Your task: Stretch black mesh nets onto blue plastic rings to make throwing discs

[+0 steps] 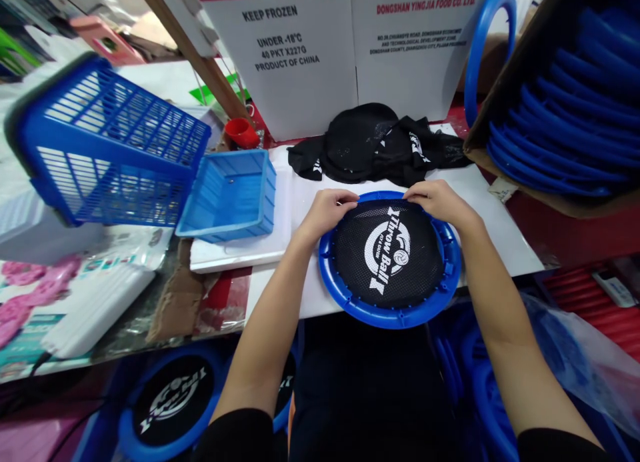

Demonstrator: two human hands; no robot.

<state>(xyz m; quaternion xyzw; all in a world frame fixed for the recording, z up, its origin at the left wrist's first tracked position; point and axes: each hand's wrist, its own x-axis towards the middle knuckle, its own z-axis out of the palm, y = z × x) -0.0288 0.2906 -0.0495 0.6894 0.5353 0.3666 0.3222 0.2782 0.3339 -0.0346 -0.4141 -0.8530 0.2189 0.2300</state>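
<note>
A blue plastic ring (345, 299) lies near the front edge of the work surface, with pegs showing along its inner side. Black mesh fabric (345, 249) printed "Throw Ball" in white is stretched across it. At the ring's far left, my left hand (327, 212) pinches the edge of the mesh between thumb and fingers. My right hand (440, 201) grips the mesh edge in the same way at the far right. Just beyond the ring lies a loose pile of black mesh pieces (357, 142), some with white print.
A light blue bin (225, 230) and a tilted blue basket (115, 205) stand on the left. On the right, a carton (545, 199) holds stacked blue rings (575, 115). White cartons (310, 95) rise behind. Below the table edge lies a mesh-covered ring (133, 425).
</note>
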